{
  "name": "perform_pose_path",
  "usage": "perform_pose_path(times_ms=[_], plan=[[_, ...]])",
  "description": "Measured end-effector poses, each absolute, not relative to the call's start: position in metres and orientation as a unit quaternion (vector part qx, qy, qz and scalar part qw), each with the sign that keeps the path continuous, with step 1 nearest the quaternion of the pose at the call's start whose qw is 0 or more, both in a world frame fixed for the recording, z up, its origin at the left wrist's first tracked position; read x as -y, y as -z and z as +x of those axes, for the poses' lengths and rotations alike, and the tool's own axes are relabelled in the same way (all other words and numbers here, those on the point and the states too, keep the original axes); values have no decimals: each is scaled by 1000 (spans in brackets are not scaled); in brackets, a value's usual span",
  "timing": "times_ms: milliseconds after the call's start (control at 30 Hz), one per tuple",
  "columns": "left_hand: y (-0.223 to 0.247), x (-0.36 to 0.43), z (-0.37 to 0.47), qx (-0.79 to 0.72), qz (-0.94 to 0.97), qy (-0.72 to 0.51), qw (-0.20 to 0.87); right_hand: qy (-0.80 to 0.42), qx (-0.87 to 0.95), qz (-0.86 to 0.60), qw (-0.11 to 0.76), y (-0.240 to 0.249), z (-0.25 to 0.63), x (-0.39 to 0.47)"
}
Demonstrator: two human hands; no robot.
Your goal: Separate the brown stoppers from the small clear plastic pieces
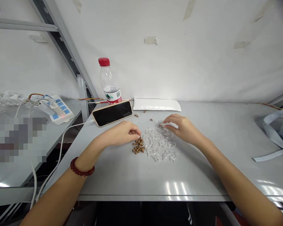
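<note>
glossy clear plastic pieces glint beside matt brown wood-like pellets, all on a smooth, faintly shiny grey table.

Your left wrist wears a dark red bead bracelet. The small pellets are brown, and the pile of parts beside them is clear and colourless. The phone shows a black screen in a pale gold rim. The bottle has a red cap and a red, white and green label. The table is light grey; the padded envelope is white.

bottle label, print too small to read
</note>
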State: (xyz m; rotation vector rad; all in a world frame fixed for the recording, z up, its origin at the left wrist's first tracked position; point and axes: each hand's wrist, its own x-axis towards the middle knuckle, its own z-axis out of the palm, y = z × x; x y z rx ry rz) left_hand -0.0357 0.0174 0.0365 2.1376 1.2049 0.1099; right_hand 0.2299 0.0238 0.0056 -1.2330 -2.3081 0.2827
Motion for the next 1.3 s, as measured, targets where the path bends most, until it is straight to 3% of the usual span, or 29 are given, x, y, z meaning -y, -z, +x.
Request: perform_pose_path(times_ms=[200, 733, 900, 1100, 1300], plan=[[-32, -17, -35, -450, 827, -64, 330, -141, 844, -477, 204, 2, 231, -29], [-20, -15, -27, -439, 810, -106, 373, -131, 847, -475, 199, 10, 227, -29], [-20, -13, -20, -462, 787, -165, 374, -186, 821, -471, 265, -1, 221, -22], [-21, -1, -6, -426, 793, -198, 388, -380, 741, -414, 367, -11, 201, -2], [-25, 8, 0, -406, 754, -214, 469, -444, 717, -375, 385, -10, 195, 5]])
